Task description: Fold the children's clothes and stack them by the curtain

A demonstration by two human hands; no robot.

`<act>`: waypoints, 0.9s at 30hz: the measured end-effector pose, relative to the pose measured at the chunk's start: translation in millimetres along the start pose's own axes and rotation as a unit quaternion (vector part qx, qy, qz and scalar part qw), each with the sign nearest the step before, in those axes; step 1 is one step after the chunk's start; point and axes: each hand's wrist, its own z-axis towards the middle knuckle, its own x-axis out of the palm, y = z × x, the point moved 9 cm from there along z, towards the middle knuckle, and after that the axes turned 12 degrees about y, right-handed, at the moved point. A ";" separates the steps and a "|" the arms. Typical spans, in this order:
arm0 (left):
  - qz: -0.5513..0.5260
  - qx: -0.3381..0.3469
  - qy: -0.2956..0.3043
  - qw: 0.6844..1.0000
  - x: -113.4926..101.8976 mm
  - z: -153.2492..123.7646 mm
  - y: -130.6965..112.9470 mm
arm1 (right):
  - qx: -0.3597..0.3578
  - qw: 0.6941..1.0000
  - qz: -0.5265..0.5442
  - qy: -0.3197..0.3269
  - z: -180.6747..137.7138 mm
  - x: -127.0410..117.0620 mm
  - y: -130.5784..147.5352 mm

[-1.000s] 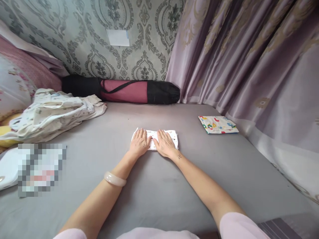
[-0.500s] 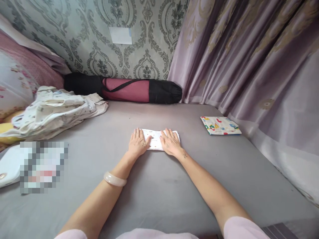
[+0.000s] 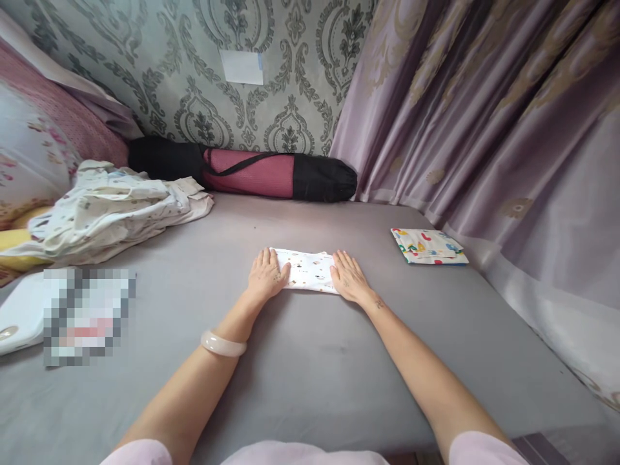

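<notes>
A small folded white cloth with tiny coloured dots (image 3: 310, 271) lies on the grey bed sheet (image 3: 300, 361) in the middle of the view. My left hand (image 3: 265, 276) lies flat on its left end, fingers stretched out. My right hand (image 3: 349, 278) lies flat on its right end, fingers spread too. The middle of the cloth shows between the two hands. A pale bangle (image 3: 223, 344) sits on my left wrist.
A folded cloth with bright prints (image 3: 429, 245) lies at the right by the purple curtain (image 3: 484, 116). A heap of pale printed laundry (image 3: 111, 210) lies at the left. A pink and black rolled bag (image 3: 261, 173) rests against the patterned wall. A white object (image 3: 19, 316) sits far left.
My two hands have slid apart along the white cloth, the right one moving farther right, so more of the cloth's middle shows.
</notes>
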 end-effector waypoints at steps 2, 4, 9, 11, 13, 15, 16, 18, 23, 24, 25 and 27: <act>-0.018 0.011 -0.029 0.999 -5.7 0.2 2.2 | 0.008 1.000 0.004 0.009 -2.5 -0.5 -8.5; -0.041 0.027 -0.059 0.997 -12.7 0.7 4.3 | 0.023 1.000 0.010 0.018 -5.9 -2.2 -15.8; -0.132 0.022 -0.087 0.987 -24.9 5.9 17.9 | 0.060 0.998 0.013 -0.031 -14.3 -19.8 -7.3; -0.175 0.014 -0.100 0.979 -28.3 7.4 24.8 | 0.036 0.998 0.001 -0.054 -13.8 -26.5 12.5; -0.205 0.017 -0.110 0.972 -29.8 8.6 29.3 | 0.001 0.999 -0.004 -0.052 -10.2 -27.8 32.6; -0.207 0.030 -0.112 0.971 -29.1 9.7 30.4 | -0.021 0.999 -0.001 -0.046 -5.7 -26.2 44.9; -0.196 0.035 -0.109 0.974 -27.5 10.3 30.0 | -0.024 0.999 0.001 -0.046 -3.5 -24.4 46.9; -0.149 0.045 -0.101 0.983 -22.5 10.9 26.6 | -0.017 0.999 0.000 -0.043 0.4 -17.8 44.4; -0.037 0.029 -0.084 0.995 -7.3 10.2 20.8 | 0.000 0.999 -0.016 -0.039 6.4 3.0 31.0; -0.034 0.022 -0.082 0.996 -6.1 10.2 21.2 | -0.001 0.999 -0.017 -0.040 6.9 4.8 29.9; -0.036 0.019 -0.079 0.996 -5.8 10.4 21.5 | -0.002 0.999 -0.016 -0.041 7.3 5.8 29.1; -0.054 0.014 -0.067 0.996 -6.9 12.1 23.2 | -0.004 0.999 -0.012 -0.040 7.9 5.8 28.0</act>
